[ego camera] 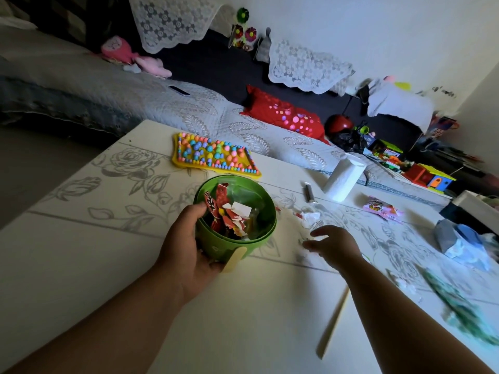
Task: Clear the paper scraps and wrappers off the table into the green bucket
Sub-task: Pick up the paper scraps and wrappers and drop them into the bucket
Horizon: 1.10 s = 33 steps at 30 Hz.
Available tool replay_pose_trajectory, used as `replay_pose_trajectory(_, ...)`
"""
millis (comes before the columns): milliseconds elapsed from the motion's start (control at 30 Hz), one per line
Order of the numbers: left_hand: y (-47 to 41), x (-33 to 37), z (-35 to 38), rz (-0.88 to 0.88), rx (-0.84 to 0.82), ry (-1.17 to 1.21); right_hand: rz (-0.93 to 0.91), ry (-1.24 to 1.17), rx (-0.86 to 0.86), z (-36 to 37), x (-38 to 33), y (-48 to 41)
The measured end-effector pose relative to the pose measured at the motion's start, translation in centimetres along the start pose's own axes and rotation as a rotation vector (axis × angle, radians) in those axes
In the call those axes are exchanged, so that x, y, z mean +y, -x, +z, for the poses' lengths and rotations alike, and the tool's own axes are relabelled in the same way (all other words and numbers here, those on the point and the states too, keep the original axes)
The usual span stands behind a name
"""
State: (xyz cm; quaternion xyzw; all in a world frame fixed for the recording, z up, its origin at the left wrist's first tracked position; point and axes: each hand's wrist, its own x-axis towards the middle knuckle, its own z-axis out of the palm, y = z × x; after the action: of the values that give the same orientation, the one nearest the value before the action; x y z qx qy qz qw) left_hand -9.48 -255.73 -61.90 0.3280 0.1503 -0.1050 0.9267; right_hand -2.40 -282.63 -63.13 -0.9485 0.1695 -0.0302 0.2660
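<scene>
On the white flower-printed counter [108,238] the left hand [186,238] grips the round green plastic bucket [251,242], half full of red wrappers [224,201], while the empty, spread right hand [333,244] hovers near a crumpled white paper scrap [310,218], probably feather-light, best pinched.

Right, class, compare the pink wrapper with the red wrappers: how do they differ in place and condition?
The pink wrapper lies on the table; the red wrappers sit inside the green bucket that the left hand grips. The pink wrapper looks whole and flat; the red wrappers are torn and jumbled. Both are printed packaging.
</scene>
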Motion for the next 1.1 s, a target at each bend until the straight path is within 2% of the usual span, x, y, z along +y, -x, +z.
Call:
replay_pose_trajectory(100,0.1,0.0,0.0,0.002,-0.006,-0.006,-0.001,0.066,-0.075,0.7,-0.3,-0.7)
replay_pose_trajectory(200,-0.1,0.2,-0.2,-0.001,-0.002,-0.011,-0.058,0.289,-0.148,0.5,-0.8,-1.0)
replay_pose_trajectory(467,-0.1,0.5,-0.3,-0.003,0.012,-0.011,-0.044,0.292,-0.035,1.3,-0.7,-0.4)
replay_pose_trajectory(600,0.1,0.3,-0.2,-0.010,0.010,-0.007,-0.068,0.124,0.135,0.3,-0.3,1.4)
replay_pose_trajectory(767,0.2,0.1,-0.3,-0.021,0.008,-0.013,-0.142,-0.284,0.197,-3.4,-4.3,4.3)
replay_pose_trajectory(833,0.3,0.1,-0.2,-0.025,0.008,-0.018,-0.229,-0.380,0.137,-4.8,-7.0,6.1)
replay_pose_trajectory(900,0.5,0.1,-0.2,-0.017,0.013,-0.026,-0.309,-0.372,0.004,-5.9,-9.7,7.9)
replay_pose_trajectory(1000,0.4,0.2,-0.5,-0.003,0.036,-0.039,-0.375,-0.207,-0.209,-6.5,-12.7,9.9)
replay_pose_trajectory(1100,0.3,0.3,-0.9,0.009,0.054,-0.042,-0.469,0.090,-0.244,-5.5,-14.7,10.7)
